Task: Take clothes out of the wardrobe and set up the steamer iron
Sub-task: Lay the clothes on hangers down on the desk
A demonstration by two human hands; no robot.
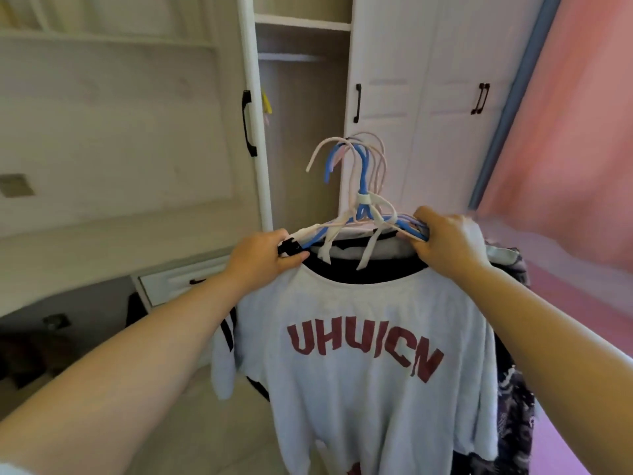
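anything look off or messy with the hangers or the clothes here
Yes. The hangers are bunched, their hooks splayed at different angles, and white fabric straps are tangled round their necks and dangle loose. The left hand and right hand hold the bundle by its ends. The white shirt shows no damage.

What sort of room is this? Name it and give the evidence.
Probably a bedroom: a white built-in wardrobe with one door open, a pink curtain beside it, and both hands holding a bunch of hangers with clothes.
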